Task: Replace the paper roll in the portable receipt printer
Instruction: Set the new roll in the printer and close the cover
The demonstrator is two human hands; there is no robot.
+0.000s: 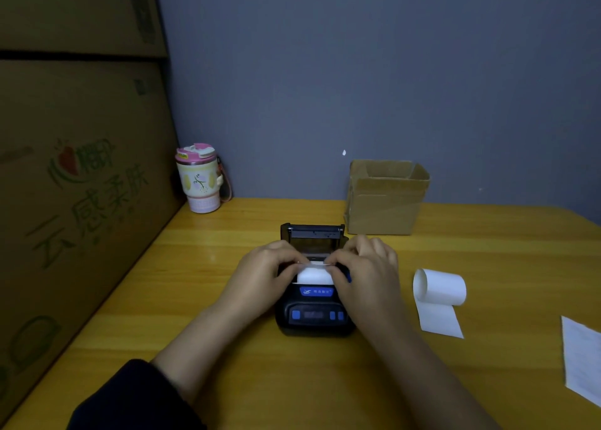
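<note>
hands, left and right, each grip pinching paper in printer (lid up)

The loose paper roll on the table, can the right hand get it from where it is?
Probably yes. The loose paper roll lies just right of the right hand, with bare table between them. That hand is busy pinching paper at the printer first.

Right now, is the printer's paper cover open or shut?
Open. The printer cover stands tilted back behind the bay, and a white paper roll shows in it between both hands.
</note>
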